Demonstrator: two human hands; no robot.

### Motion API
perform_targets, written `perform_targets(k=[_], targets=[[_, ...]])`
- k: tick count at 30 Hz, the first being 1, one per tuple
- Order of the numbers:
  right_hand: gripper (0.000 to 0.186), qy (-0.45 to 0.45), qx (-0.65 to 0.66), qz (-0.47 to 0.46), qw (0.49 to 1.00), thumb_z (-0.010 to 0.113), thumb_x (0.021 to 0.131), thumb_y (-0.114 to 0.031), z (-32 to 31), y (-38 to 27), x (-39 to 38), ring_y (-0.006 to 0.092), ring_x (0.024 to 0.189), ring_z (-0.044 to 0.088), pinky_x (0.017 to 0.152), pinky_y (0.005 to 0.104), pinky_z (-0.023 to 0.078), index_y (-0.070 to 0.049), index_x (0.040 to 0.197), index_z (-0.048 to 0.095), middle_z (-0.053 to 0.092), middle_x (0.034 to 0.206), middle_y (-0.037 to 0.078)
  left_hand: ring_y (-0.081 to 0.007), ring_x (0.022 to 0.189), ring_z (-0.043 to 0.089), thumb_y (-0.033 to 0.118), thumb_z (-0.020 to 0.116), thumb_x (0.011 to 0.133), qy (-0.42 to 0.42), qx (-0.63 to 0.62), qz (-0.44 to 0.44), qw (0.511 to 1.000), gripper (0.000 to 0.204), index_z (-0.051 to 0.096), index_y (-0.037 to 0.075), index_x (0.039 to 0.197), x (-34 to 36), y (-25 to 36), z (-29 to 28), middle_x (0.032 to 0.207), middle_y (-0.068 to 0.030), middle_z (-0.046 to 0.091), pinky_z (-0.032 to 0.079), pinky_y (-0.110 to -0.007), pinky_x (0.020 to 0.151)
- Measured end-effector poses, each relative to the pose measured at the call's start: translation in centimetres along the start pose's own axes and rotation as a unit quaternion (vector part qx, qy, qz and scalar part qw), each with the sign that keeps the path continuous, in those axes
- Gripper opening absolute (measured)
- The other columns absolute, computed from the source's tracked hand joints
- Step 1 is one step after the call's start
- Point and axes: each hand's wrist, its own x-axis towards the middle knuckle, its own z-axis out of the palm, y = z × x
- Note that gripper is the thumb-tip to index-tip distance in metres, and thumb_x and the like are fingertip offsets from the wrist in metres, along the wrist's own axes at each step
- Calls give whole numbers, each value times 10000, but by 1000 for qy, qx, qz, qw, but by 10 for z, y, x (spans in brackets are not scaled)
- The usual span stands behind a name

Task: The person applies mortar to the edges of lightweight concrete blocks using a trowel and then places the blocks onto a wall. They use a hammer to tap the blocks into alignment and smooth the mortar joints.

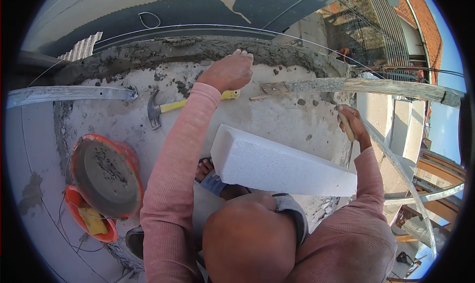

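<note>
Left hand: from my remote seat, I have the bare left hand in a ribbed pink sleeve (227,71) at 12 o'clock, its fingers curled, over the near side of the mortar; I cannot tell whether they grasp anything or touch it.
Right hand: at 3 o'clock I see the bare right hand in a matching pink sleeve (353,119), its fingers wrapped around a handle.
Trowel: that handle is the pale wooden grip of a grey-bladed trowel (349,132); the blade points toward 11 o'clock from the hand, close to the plank.
Mortar: a long, rough strip of wet grey mortar (148,55) curves from 10 through 12 to 1 o'clock.
String: a thin white line (217,26) runs beyond the strip.
Block: a white, rough-faced rectangular block (282,164) lies at 4 o'clock, between the arms.
Hammer: a yellow-handled claw hammer with a dark metal head (173,105) lies at 10 o'clock, the left forearm crossing above its handle in my view.
Plank: a weathered grey wooden plank (371,86) reaches in from 2 o'clock.
Buckets: at 8 o'clock, a round orange bucket (138,171) holds grey mortar; just beside it, a smaller orange container (72,199) holds a yellow piece (94,221).
</note>
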Motion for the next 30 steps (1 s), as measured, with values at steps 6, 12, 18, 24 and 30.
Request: perform_targets(k=[6,12,18,24,30], targets=[[291,17,-91,112,989,657,1015,-329,-65,28,-116,151,449,551,424,289,430,-44,1049,709,611,660,64,-383,1356,580,292,517,1021,-38,-193,-120,973,577,531,-78,1463,-66,0,-37,1504,-253,557,445,-409,1173],[305,-79,-118,117,983,658,1012,-309,-20,-17,-113,157,462,562,428,294,434,-10,1046,709,634,676,83,-355,1408,547,331,483,1079,399,-639,-198,627,591,481,-98,1486,-109,-57,30,1532,-268,520,447,-398,1180],[318,-222,-54,52,972,613,1041,-262,75,-88,-85,143,501,562,476,272,448,15,1163,710,649,727,83,-339,1570,311,447,436,1091,509,-766,-153,361,768,240,-78,1616,-133,-59,38,1701,-257,251,272,-414,1289],[374,-290,-69,-98,949,570,1066,-324,217,-181,-21,115,581,591,513,250,465,-1,1225,671,662,816,71,-307,1631,117,625,352,1078,541,-788,-133,262,916,75,-19,1667,-121,-81,37,1761,-193,75,103,-430,1320],[343,-63,-296,-467,831,589,1043,-330,341,-228,49,245,767,677,662,360,564,-69,1260,644,676,931,107,-277,1642,-63,724,302,1035,495,-838,-93,210,973,-105,120,1681,-84,-101,18,1779,-123,-79,-36,-467,1305]])
